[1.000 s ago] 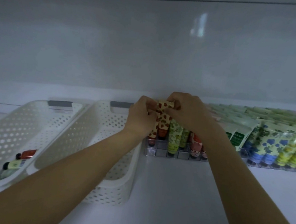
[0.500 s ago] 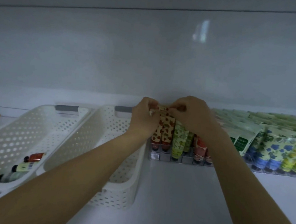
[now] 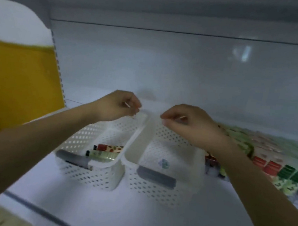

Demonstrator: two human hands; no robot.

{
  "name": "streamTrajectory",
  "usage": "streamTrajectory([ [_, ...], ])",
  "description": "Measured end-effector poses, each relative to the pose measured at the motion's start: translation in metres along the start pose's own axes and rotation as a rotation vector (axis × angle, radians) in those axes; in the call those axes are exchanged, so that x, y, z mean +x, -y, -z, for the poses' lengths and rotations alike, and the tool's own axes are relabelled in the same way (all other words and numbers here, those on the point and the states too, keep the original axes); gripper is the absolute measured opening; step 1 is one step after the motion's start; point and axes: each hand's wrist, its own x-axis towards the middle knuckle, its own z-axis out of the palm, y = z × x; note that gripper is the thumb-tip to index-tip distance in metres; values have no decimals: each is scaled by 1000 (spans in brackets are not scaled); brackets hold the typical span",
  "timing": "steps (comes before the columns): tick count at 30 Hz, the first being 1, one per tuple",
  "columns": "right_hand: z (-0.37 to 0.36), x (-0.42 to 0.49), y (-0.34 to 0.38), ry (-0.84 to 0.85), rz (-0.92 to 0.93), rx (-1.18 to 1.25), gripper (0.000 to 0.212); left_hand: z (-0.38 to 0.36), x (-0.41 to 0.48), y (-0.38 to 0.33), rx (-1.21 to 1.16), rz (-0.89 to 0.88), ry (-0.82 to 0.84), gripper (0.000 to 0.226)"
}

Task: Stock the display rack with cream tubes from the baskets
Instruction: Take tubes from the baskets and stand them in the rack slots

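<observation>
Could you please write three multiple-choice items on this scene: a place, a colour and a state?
1. Where do the loose tubes lie? A in the right basket; B in the left basket; C in the hands.
2. What colour is the side panel? A red; B blue; C yellow.
3. What do the left hand and right hand do? A grip tubes; B press the shelf; C hover, fingers curled, holding nothing.
B: tubes lie inside it. C: it is plainly yellow. C: both hang in the air, tubeless.
</observation>
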Motion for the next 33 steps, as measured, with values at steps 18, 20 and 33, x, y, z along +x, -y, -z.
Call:
streamTrajectory([
  [18, -134, 116, 28, 832, -186, -602, 35, -4, -12, 105, 371, 245, 589, 41],
  [20, -139, 116, 29, 862, -187, -698, 38, -4, -12, 107, 352, 235, 594, 39],
  [33, -143, 119, 27, 914, -138, -668, 37, 0, -14, 109, 302, 282, 457, 35],
])
